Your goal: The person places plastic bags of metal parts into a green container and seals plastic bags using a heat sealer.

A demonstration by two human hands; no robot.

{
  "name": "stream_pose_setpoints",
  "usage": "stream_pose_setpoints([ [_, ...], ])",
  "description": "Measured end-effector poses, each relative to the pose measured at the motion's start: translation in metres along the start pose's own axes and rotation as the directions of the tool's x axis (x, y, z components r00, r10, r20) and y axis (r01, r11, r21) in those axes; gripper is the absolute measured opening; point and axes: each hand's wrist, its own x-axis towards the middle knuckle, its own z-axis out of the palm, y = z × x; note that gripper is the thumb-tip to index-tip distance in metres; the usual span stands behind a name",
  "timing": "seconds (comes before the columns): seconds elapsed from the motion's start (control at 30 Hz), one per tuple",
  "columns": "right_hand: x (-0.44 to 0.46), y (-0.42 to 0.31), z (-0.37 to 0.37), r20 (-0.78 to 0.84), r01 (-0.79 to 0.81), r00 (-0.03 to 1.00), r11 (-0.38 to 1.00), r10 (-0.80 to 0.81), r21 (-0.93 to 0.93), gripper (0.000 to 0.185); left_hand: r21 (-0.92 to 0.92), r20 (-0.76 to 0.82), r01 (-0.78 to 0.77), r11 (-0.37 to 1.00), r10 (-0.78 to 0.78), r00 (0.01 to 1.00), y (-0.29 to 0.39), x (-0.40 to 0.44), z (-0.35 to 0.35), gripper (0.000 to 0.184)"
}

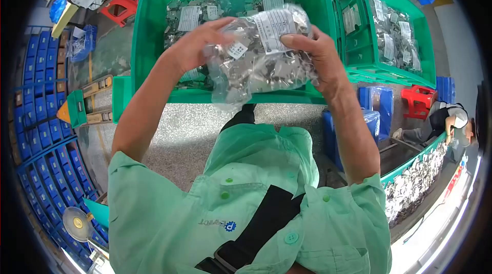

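Observation:
Over the near side of a large green crate (141, 33), a clear plastic bag of small metal parts (266, 69) is raised in both hands. My right hand (322, 58) grips the bag's right side, its thumb pressed beside a white printed label (274, 27). At the bag's left edge, my left hand (197, 43) has its fingers closed on the plastic, partly hidden by it. A smaller white label (237, 48) shows near those fingers. Beneath, similar labelled bags (188, 18) fill the crate.
Another green crate with bagged parts (394, 36) stands at the right. Blue bins (38, 95) line the left side near a pallet jack (97, 101). Red stools (417, 101) and a person (453, 118) bending over a long trough of metal parts (417, 182) are at the right.

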Motion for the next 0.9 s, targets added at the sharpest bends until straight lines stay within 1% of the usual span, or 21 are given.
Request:
stream_pose_setpoints([
  [0.07,0.005,0.014,-0.012,-0.105,-0.11,0.989,0.992,0.103,-0.062,0.046,0.271,0.072,0.039,0.962,-0.06,0.996,-0.014,0.028,0.001,0.098],
  [0.1,0.015,0.029,-0.003,-0.105,-0.11,0.99,0.977,0.092,-0.182,0.047,0.333,-0.037,0.115,0.936,-0.109,0.993,-0.02,0.027,-0.013,0.096],
  [0.17,0.023,0.048,-0.016,-0.092,0.007,0.994,0.894,-0.054,-0.448,0.05,0.516,-0.203,0.174,0.839,-0.078,0.976,-0.021,0.047,-0.013,0.094],
  [0.2,0.03,0.057,-0.031,-0.083,0.073,0.97,0.598,-0.229,-0.798,0.044,0.57,-0.252,0.242,0.785,-0.113,0.961,-0.013,0.055,0.001,0.091],
  [0.27,0.008,0.072,-0.026,0.109,0.246,0.899,0.284,-0.424,-0.927,0.034,0.794,-0.109,0.211,0.569,-0.209,0.972,-0.036,0.083,-0.023,0.088],
  [0.3,-0.003,0.061,-0.013,0.061,0.162,0.929,0.252,-0.365,-0.954,0.026,0.934,-0.067,0.059,0.353,0.01,0.998,-0.037,0.075,-0.016,0.079],
  [0.33,-0.019,0.042,0.0,-0.041,0.086,0.926,0.315,-0.375,-0.945,0.024,0.991,0.067,-0.082,0.104,0.137,0.988,-0.044,0.073,-0.027,0.068],
  [0.37,-0.038,0.026,-0.002,-0.054,0.162,0.875,0.395,-0.481,-0.904,0.026,0.987,-0.049,0.066,-0.144,0.122,0.991,-0.031,0.068,-0.017,0.058],
  [0.4,-0.059,0.008,-0.009,-0.134,0.221,0.852,0.58,-0.506,-0.784,0.042,0.967,-0.015,0.081,-0.24,0.265,0.964,-0.023,0.055,-0.02,0.049],
  [0.43,-0.08,0.008,-0.026,-0.218,0.218,0.813,0.629,-0.541,-0.746,0.04,0.977,-0.198,0.212,-0.008,0.327,0.924,0.001,0.045,0.012,0.044],
  [0.47,-0.107,0.007,-0.046,-0.307,0.212,0.757,0.662,-0.577,-0.719,0.039,0.977,-0.192,0.211,-0.011,0.374,0.907,0.013,0.041,0.021,0.042],
  [0.5,-0.131,0.011,-0.069,-0.399,0.215,0.694,0.702,-0.599,-0.679,0.037,0.996,-0.035,-0.021,0.089,0.586,0.81,0.01,0.037,0.025,0.04],
  [0.53,-0.149,0.032,-0.095,-0.511,0.137,0.614,0.719,-0.602,-0.682,0.03,0.937,-0.118,-0.104,0.334,0.583,0.804,0.018,0.028,0.058,0.037],
  [0.57,-0.173,0.058,-0.127,-0.58,0.007,0.58,0.716,-0.571,-0.698,0.029,0.935,-0.011,-0.226,0.272,0.66,0.751,0.011,0.027,0.08,0.034],
  [0.63,-0.226,0.118,-0.195,-0.71,-0.291,0.514,0.68,-0.482,-0.673,0.029,0.729,0.238,-0.5,0.468,0.511,0.826,-0.02,0.032,0.128,0.032],
  [0.67,-0.265,0.132,-0.219,-0.803,-0.496,0.465,0.641,-0.374,-0.586,0.027,0.643,0.332,-0.492,0.587,0.365,0.87,-0.041,0.036,0.163,0.03],
  [0.7,-0.3,0.157,-0.249,-0.868,-0.557,0.336,0.666,-0.366,-0.497,0.033,0.578,0.429,-0.445,0.684,0.209,0.879,-0.066,0.049,0.199,0.029],
  [0.77,-0.389,0.2,-0.302,-0.891,-0.678,0.118,0.619,-0.439,-0.395,0.043,0.793,0.57,-0.557,0.249,0.023,0.822,-0.106,0.072,0.261,0.028],
  [0.8,-0.436,0.199,-0.319,-0.976,-0.709,-0.048,0.695,-0.214,-0.118,0.048,0.807,0.548,-0.52,0.281,-0.028,0.836,-0.127,0.08,0.276,0.028],
  [0.83,-0.492,0.228,-0.35,-0.944,-0.726,-0.135,0.679,-0.3,-0.112,0.053,0.821,0.523,-0.479,0.31,-0.076,0.849,-0.153,0.088,0.287,0.028],
  [0.9,-0.589,0.238,-0.379,-0.866,-0.843,-0.341,0.526,-0.367,0.109,0.059,0.857,0.467,-0.38,0.348,-0.212,0.858,-0.19,0.098,0.312,0.029],
])
